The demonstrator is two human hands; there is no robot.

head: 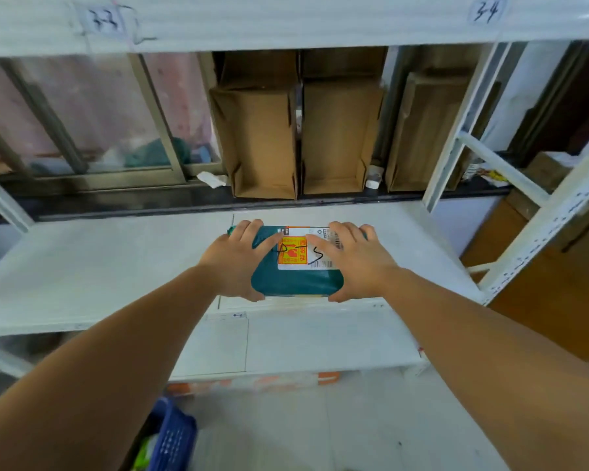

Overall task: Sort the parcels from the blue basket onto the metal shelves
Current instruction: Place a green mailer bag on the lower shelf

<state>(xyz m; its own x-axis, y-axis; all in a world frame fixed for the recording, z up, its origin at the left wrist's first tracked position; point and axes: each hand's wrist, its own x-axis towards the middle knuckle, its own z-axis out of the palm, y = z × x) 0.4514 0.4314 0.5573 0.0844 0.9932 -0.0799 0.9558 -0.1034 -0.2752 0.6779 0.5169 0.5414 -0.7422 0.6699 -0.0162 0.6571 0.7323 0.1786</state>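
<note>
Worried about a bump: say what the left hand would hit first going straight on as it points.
The left hand, gripping the parcel, has bare shelf ahead; first in line is probably the cardboard box behind; depth unclear.

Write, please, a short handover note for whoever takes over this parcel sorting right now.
Left hand and right hand each grip one end of the teal plastic-wrapped parcel at the front of the white metal shelf; whether it rests there is unclear.
Done: that parcel is out of the blue plastic basket on the floor, lower left.
Left: release it; something green shows in the basket.
</note>
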